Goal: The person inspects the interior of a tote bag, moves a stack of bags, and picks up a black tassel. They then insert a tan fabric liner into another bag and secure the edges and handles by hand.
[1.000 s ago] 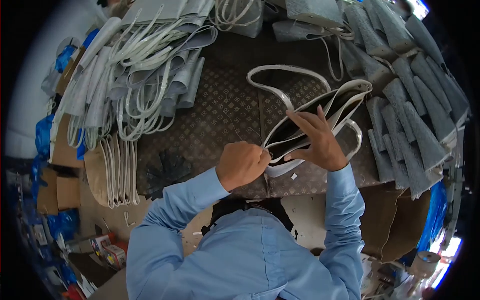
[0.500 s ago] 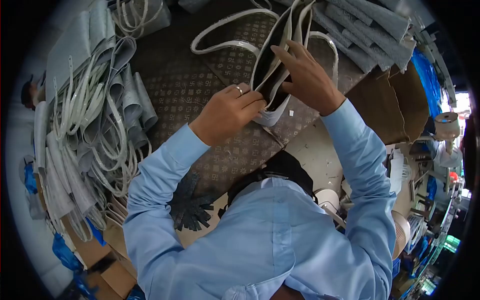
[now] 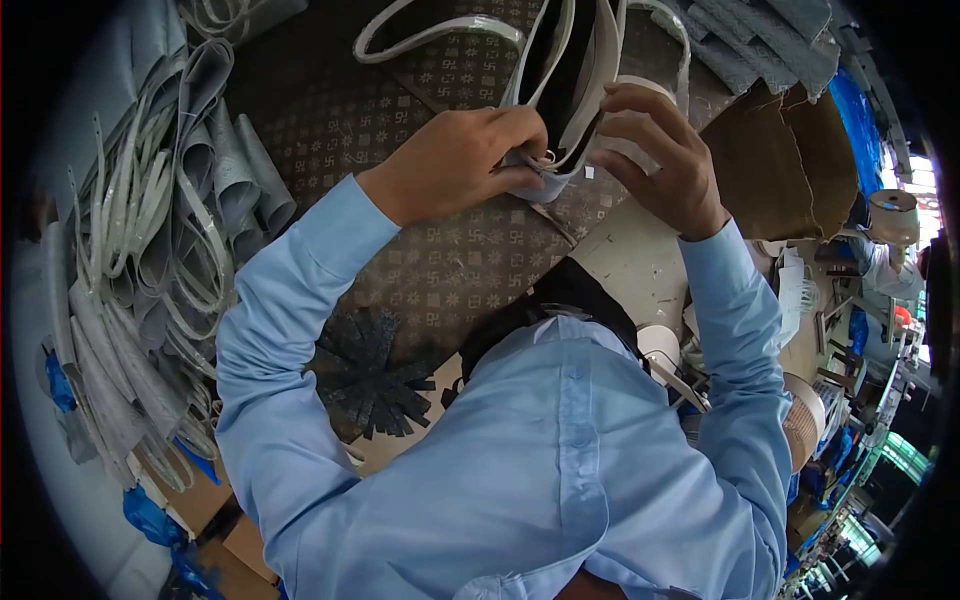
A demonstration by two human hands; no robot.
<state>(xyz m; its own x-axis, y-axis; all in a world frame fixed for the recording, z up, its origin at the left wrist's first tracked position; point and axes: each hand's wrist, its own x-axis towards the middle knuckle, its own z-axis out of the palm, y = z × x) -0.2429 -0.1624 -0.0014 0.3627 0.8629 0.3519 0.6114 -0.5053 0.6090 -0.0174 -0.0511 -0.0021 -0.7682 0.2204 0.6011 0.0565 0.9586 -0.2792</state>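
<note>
A bag (image 3: 606, 62) with pale edges and a dark inside stands on the patterned work surface (image 3: 430, 265), its mouth gaping upward. One pale handle (image 3: 470, 24) loops out to its left and another handle (image 3: 684, 50) to its right. My left hand (image 3: 455, 160) pinches the bag's near end between thumb and fingers; what exactly lies under the fingertips is partly hidden. On the other side, my right hand (image 3: 662, 160) is close to the bag's right wall, fingers curved and spread, with nothing visible in them.
Grey rolled panels and pale straps (image 3: 130, 210) are heaped at the left. More grey pieces (image 3: 740, 40) lie at the back right, beside brown cardboard (image 3: 785, 165). A bundle of dark strips (image 3: 375, 375) hangs near my left elbow. Farther right stands a spool-like object (image 3: 893, 218).
My right hand has come out of the bag's mouth, moving right and nearer to me. My left hand has turned and now pinches the near end. The view has shifted slightly.
</note>
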